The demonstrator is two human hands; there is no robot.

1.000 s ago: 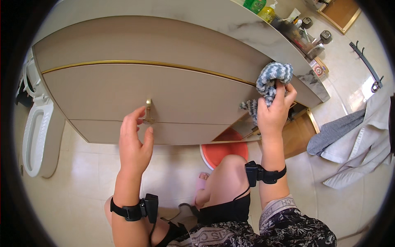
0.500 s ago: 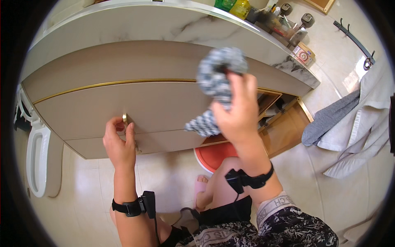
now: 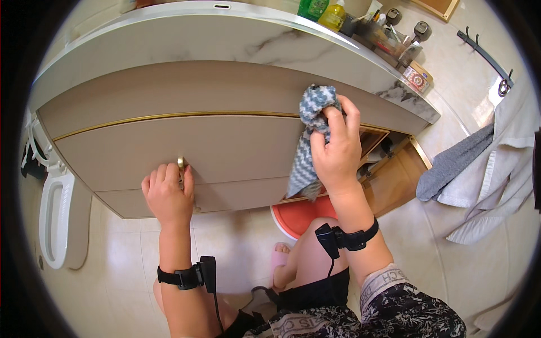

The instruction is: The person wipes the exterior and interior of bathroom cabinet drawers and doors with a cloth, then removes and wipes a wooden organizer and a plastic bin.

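My left hand is at a brass handle on the beige cabinet front, its fingers curled and the handle between forefinger and thumb. In my right hand is a bunched blue-grey and white zigzag-patterned cloth. Part of the cloth is gathered at my fingertips, and a loose end hangs down along the cabinet front. Right beside this hand, a cabinet door stands open with its brown inner side showing; my hand and the cloth hide part of the opening.
Bottles, including a yellow one, and a small box stand on the marble-edged counter. A red basin sits on the floor below. Towels hang at right; a white toilet is at left.
My right hand has moved right and slightly down with the cloth, which now hangs closer to the open door. My left hand has shifted slightly right, its fingers closing at the handle.
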